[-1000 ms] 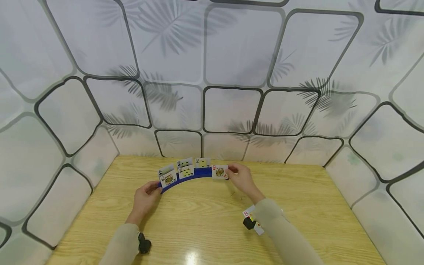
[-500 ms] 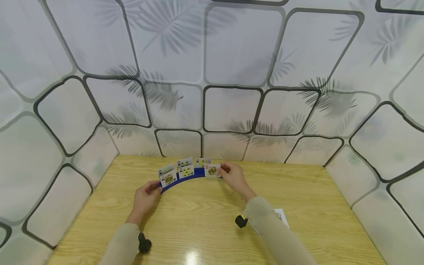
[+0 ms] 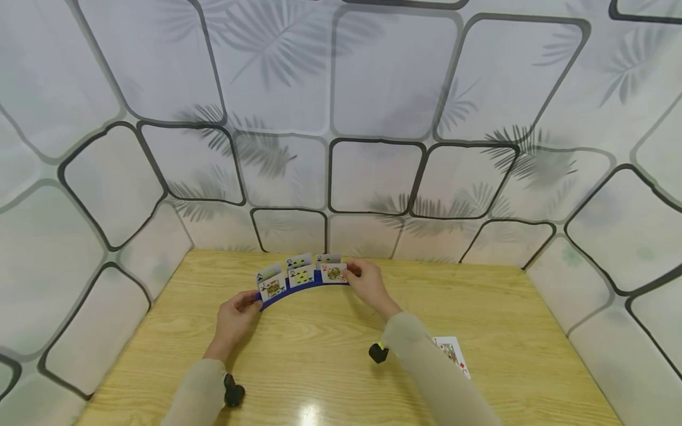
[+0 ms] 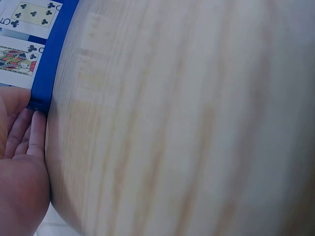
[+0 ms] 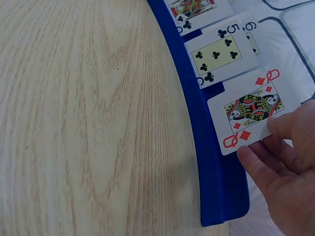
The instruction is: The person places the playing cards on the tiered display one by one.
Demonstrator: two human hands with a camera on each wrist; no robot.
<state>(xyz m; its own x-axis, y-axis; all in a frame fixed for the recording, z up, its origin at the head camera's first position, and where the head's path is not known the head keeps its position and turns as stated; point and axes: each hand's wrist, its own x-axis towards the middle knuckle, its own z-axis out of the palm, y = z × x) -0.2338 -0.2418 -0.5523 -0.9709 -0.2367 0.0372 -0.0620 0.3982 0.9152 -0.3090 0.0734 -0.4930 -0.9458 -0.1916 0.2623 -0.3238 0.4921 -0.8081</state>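
my left hand (image 3: 234,319) is clamped on one end of the blue rack (image 5: 209,182), which curves across the far part of the table (image 3: 319,367). my right hand (image 3: 369,287) has the queen (image 5: 253,108) of diamonds pinched by its outer side, its lower edge down at the rack's front lip. i can't tell whether it sits fully in the slot, so i'd call this one nearly placed rather than finished.

as far as i can judge, most of the filling is done. a face card (image 4: 17,64) of clubs and the five (image 5: 216,54) of clubs stand in the front row without my fingers on them, and the queen comes next along, just beside the five. behind them the back row has an ace (image 3: 268,272), a six (image 3: 299,261) and one more card (image 3: 327,258) (too small for me to read surely).

what is left, i'd say, is to seat the queen and let go, then deal with the loose card (image 3: 450,349) lying near my right sleeve (image 3: 426,355), which covers part of it and may hide others. bare blue shows past the queen, so there looks to be room.
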